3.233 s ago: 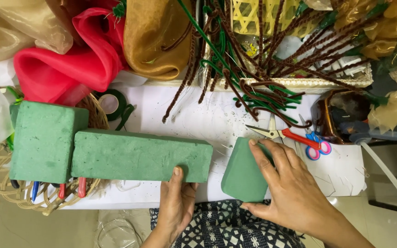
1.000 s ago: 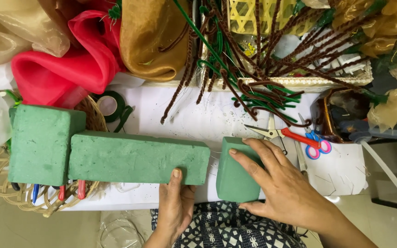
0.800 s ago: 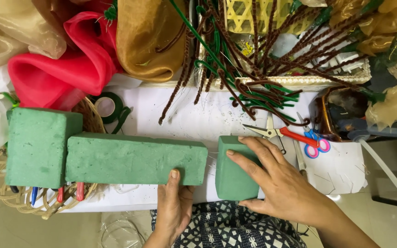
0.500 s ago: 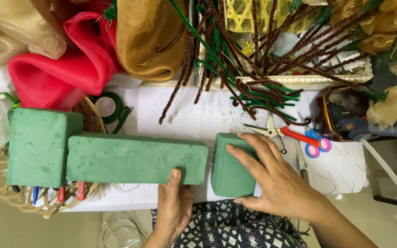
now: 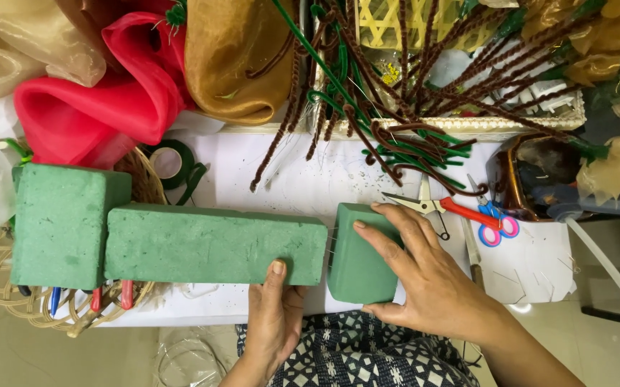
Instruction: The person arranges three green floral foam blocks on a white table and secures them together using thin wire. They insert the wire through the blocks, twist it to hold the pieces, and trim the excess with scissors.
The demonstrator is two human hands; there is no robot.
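Left hand [image 5: 275,324] steadies the long block [image 5: 213,244] of green floral foam, thumb up against its near face by the right end, fingers open, not wrapped round it. Right hand [image 5: 425,287] lies over the small block [image 5: 359,252], fingers spread across the top and right side, thumb at the near edge: a loose clasp, not a clamp.

Position: the small block sits on the white worktop [image 5: 303,179] just right of the long block's cut end. A narrow gap shows between the two faces, with what look like thin pins or wires bridging it (too fine to be sure).

Progress, as I judge it: the small piece is already separate from the long one and stands close against it; the faces are not closed up. A third block [image 5: 63,223], squarer, stands at the long block's left end, touching it and partly over a wicker basket [image 5: 9,294].

Unused nearby: scissors [image 5: 460,211] with red and blue handles just beyond the right hand, a roll of green tape [image 5: 168,162] behind the long block, brown and green pipe cleaners [image 5: 396,136] fanned across the back, red cloth [image 5: 102,100] and gold cloth [image 5: 231,57] at the far left.
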